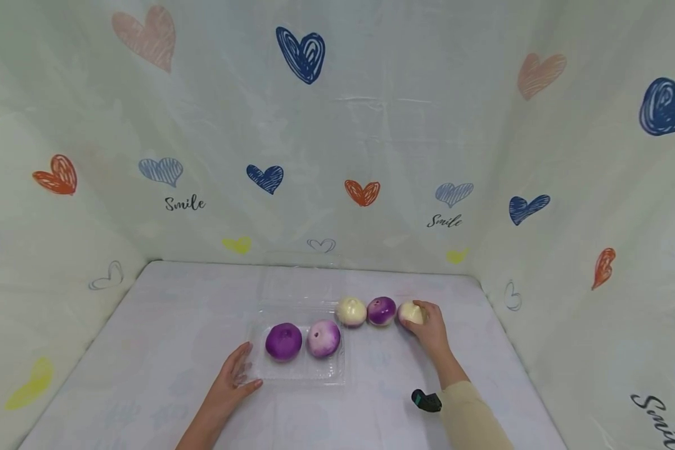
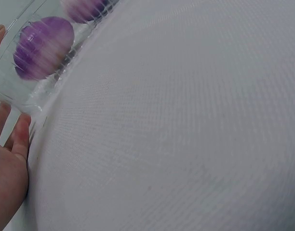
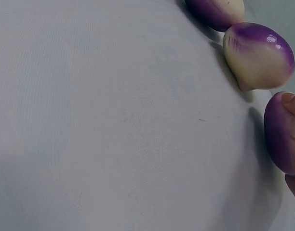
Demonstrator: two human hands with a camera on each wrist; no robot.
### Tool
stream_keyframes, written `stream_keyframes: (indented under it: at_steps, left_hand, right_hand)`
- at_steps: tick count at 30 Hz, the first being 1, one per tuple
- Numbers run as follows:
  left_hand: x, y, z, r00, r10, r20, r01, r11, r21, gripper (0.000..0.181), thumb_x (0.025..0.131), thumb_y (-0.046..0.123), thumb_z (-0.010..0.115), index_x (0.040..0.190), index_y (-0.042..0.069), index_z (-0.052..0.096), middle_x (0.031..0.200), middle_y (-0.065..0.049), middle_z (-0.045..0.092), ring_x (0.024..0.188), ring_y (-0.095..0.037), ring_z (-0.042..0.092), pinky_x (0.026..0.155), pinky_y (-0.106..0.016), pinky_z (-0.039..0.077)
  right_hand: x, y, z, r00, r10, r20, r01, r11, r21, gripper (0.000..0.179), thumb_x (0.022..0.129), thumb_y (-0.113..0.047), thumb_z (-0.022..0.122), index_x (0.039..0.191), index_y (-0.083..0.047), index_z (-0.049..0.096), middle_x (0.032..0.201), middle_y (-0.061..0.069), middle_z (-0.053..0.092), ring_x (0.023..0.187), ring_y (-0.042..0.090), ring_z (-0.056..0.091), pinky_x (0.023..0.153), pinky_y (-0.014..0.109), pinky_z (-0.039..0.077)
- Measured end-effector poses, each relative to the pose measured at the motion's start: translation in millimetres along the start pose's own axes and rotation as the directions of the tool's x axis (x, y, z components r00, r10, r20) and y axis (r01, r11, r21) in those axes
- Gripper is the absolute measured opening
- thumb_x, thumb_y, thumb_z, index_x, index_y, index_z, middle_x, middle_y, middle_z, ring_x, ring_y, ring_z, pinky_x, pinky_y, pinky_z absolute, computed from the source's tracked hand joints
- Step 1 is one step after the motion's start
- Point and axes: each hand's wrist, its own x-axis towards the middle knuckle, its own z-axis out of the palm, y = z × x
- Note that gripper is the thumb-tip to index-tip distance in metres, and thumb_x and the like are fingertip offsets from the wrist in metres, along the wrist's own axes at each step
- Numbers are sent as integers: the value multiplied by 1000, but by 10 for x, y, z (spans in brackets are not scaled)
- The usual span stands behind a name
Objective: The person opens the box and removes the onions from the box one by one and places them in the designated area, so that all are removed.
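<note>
A clear plastic box [image 1: 298, 373] holds two turnips, one deep purple [image 1: 284, 342] and one pale with a purple side [image 1: 324, 339]. My left hand [image 1: 232, 376] lies at the box's left end, thumb and fingers spread, with fingertips touching its side and front corner. Right of the box, a cream turnip [image 1: 351, 312] and a purple-and-white turnip [image 1: 381, 310] sit in a row. At the row's right end my right hand [image 1: 432, 328] grips another turnip [image 1: 410, 314] between thumb and fingers. The right wrist view shows this gripped turnip's purple side [image 3: 277, 134].
The box's clear lid [image 1: 300, 284] lies folded back behind it. A white cloth [image 1: 163, 350] covers the table. A small dark object [image 1: 426, 400] shows beside the right sleeve [image 1: 472, 415]. Sheeting printed with hearts [image 1: 382, 137] hangs at the back and sides.
</note>
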Motion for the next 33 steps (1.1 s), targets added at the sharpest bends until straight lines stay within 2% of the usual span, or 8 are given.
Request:
stream_keyframes:
  at_steps: [8, 18, 27, 33]
  left_hand:
    - [9, -11, -8, 1000, 26, 10, -26, 1000, -3, 85, 82, 2, 75, 151, 4, 24, 156, -24, 22, 136, -47, 28, 108, -60, 24]
    - [3, 1, 0, 1000, 10, 10, -9, 1000, -19, 86, 83, 0, 74, 151, 5, 23, 158, -22, 20, 137, -46, 27, 109, -60, 23]
    - [10, -7, -4, 1000, 20, 6, -20, 1000, -7, 85, 82, 1, 75, 151, 6, 25, 157, -22, 23, 136, -45, 30, 108, -57, 26]
    - [7, -10, -5, 1000, 21, 13, -21, 1000, -7, 84, 83, 1, 74, 151, 6, 25, 157, -23, 22, 136, -47, 29, 108, -59, 24]
  right_hand:
    - [28, -3, 55, 1000, -14, 4, 14, 1000, 10, 57, 76, -8, 82, 126, 4, 56, 130, 26, 46, 125, 42, 41, 108, 53, 26]
    - [43, 58, 100, 999, -48, -12, 48, 999, 0, 60, 74, -6, 84, 126, 2, 56, 129, 24, 47, 124, 41, 42, 108, 52, 28]
    - [-18, -91, 2, 999, -53, -8, 53, 999, -4, 62, 74, -9, 84, 129, 0, 55, 133, 23, 44, 128, 40, 39, 109, 52, 25]
    - [-71, -253, -34, 988, -147, -36, 148, 989, 15, 58, 75, 0, 81, 128, 0, 57, 134, 22, 46, 128, 39, 39, 109, 51, 26]
